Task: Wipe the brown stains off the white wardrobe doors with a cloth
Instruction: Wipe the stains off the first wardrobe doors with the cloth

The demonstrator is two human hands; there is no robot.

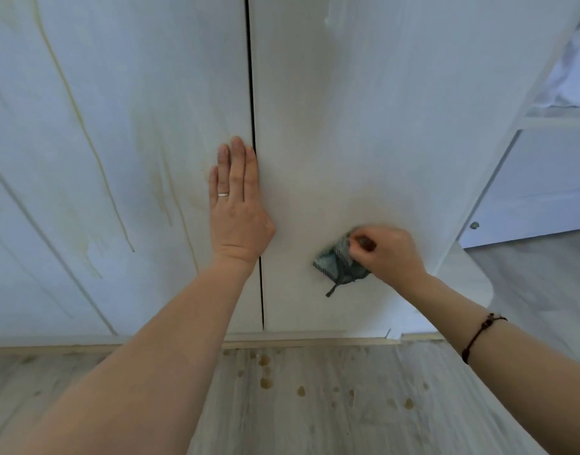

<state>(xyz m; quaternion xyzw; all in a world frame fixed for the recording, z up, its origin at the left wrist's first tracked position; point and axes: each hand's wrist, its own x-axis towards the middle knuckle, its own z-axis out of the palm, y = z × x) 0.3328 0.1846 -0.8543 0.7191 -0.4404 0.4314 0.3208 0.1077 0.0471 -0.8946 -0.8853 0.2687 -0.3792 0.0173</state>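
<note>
Directly beneath the pinching right hand [392, 254], the cloth [339, 269] against the wardrobe door [380, 126]; left hand [239, 215] flat.

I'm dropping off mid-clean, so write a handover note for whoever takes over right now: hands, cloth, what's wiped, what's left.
Left hand: flat, fingers straight, resting on the left door beside the centre gap.
Right hand: grips the cloth, pressed low on the right door.
Done: the right door looks mostly clean, with a faint haze above the cloth.
To do: brown streaks run down the left door. Brown drops also lie on the floor below.
</note>
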